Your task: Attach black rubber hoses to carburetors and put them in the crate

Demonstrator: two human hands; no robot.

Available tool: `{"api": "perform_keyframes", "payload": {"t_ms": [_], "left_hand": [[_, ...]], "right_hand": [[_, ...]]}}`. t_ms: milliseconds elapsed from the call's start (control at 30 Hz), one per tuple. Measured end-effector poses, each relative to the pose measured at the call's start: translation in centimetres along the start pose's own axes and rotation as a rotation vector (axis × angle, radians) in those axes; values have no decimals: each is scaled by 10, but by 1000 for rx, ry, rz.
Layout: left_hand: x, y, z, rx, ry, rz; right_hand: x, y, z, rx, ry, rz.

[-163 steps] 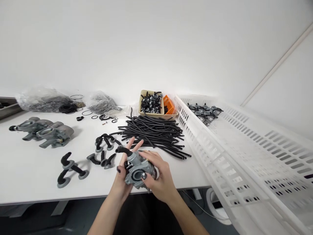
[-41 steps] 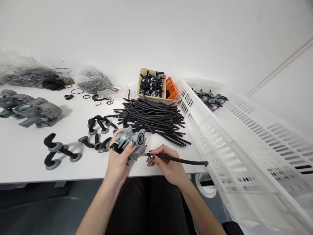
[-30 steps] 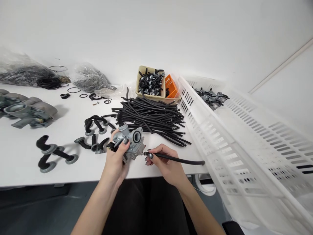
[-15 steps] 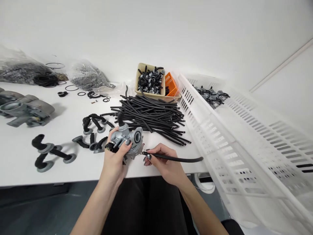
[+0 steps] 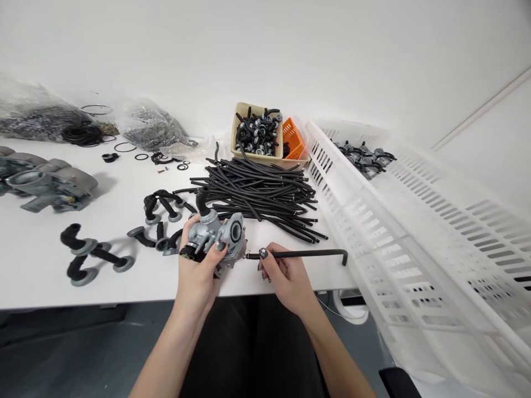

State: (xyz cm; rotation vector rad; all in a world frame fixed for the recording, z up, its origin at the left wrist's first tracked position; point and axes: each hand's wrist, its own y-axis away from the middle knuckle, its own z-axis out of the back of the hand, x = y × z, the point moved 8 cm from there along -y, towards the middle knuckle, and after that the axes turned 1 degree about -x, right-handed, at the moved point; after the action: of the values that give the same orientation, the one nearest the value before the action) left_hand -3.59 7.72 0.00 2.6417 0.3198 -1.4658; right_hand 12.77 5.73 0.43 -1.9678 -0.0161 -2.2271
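A grey metal carburetor (image 5: 226, 235) is gripped in my left hand (image 5: 199, 271), thumb across its front, with a black rubber elbow (image 5: 202, 200) rising from its top. My right hand (image 5: 286, 271) pinches a thin black rubber hose (image 5: 309, 254) between thumb and fingers. The hose's left end, with a small clip around it, meets the carburetor's lower right side; whether it sits on a fitting there I cannot tell. Its far end bends down at the right. Behind both hands lies a pile of similar black hoses (image 5: 257, 190).
Several black elbows with grey caps (image 5: 97, 251) stand at left, near more carburetors (image 5: 53, 185). Bags of small parts (image 5: 151, 124) lie along the wall. A cream bin (image 5: 237, 141) and an orange basket (image 5: 293, 138) sit behind the hoses. A white slatted crate (image 5: 357, 221) borders the right.
My right hand has slid back slightly along the hose, with the thumb now on top. The hose's far end now bends down more sharply. The whole view has shifted slightly.
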Motion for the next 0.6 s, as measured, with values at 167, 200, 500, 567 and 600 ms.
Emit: {"api": "perform_keyframes", "payload": {"t_ms": [167, 200, 500, 567, 600], "left_hand": [[-8, 5, -1, -26, -66, -80], [-10, 5, -1, -31, -77, -96], [-11, 2, 1, -49, -73, -83], [-10, 2, 0, -39, -64, -76], [-10, 3, 0, -38, -55, -72]], "right_hand": [[7, -1, -8, 50, 166, 35], [9, -1, -9, 42, 184, 48], [14, -1, -16, 82, 236, 86], [13, -3, -13, 37, 237, 81], [13, -3, -13, 36, 234, 80]]}}
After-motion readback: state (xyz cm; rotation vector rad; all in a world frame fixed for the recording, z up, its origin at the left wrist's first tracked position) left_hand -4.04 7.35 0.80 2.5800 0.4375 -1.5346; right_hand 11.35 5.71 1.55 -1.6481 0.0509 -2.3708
